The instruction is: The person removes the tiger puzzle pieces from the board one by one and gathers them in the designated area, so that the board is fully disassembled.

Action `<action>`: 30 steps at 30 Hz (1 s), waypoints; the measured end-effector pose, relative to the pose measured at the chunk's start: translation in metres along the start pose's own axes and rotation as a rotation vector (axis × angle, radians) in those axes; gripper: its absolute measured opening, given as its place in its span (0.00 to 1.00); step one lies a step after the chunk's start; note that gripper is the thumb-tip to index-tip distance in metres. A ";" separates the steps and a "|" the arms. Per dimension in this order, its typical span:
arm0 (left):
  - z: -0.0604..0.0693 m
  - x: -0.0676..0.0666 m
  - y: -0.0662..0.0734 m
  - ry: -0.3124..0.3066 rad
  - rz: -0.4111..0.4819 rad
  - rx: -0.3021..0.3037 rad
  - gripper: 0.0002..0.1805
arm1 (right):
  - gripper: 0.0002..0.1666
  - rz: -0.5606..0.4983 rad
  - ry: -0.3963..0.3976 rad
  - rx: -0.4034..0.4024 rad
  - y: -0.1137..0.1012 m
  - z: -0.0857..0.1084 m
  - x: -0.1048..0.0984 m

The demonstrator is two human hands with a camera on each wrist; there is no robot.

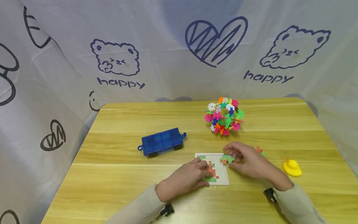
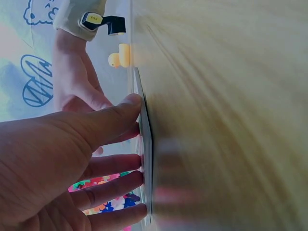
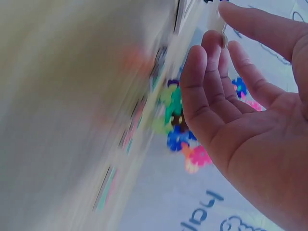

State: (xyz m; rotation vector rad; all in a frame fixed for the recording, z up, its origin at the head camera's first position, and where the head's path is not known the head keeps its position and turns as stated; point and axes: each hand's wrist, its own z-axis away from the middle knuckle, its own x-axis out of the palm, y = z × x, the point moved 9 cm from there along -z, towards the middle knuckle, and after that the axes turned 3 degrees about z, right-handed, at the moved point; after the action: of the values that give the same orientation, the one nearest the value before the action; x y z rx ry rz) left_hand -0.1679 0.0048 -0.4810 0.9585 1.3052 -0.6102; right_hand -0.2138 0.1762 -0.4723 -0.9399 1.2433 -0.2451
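A white-framed jigsaw board (image 1: 222, 177) lies flat on the wooden table, with green and orange pieces (image 1: 212, 171) in its left part. My left hand (image 1: 184, 177) rests on the board's left side, its fingertips touching the pieces and the thumb at the near edge. In the left wrist view those fingers (image 2: 115, 187) look fairly straight along the thin board. Over the board's far right corner, my right hand (image 1: 247, 161) pinches a green and orange puzzle piece (image 1: 226, 160) between thumb and fingers. The right wrist view shows that piece nearly edge-on.
Beyond the right hand lies another puzzle piece (image 1: 259, 150), partly hidden. A yellow toy duck (image 1: 292, 168) sits to the right. A blue toy wagon (image 1: 162, 142) stands to the left, and a colourful ball of flower-shaped plastic pieces (image 1: 224, 116) stands behind the board.
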 end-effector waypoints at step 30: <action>0.001 0.000 -0.002 0.010 0.029 -0.003 0.20 | 0.24 0.104 -0.090 -0.016 0.021 0.025 -0.004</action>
State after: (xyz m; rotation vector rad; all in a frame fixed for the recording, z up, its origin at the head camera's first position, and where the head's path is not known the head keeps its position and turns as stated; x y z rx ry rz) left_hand -0.1690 0.0033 -0.4810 0.9774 1.2990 -0.5815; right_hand -0.1993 0.2033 -0.4840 -0.8874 1.2089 -0.1100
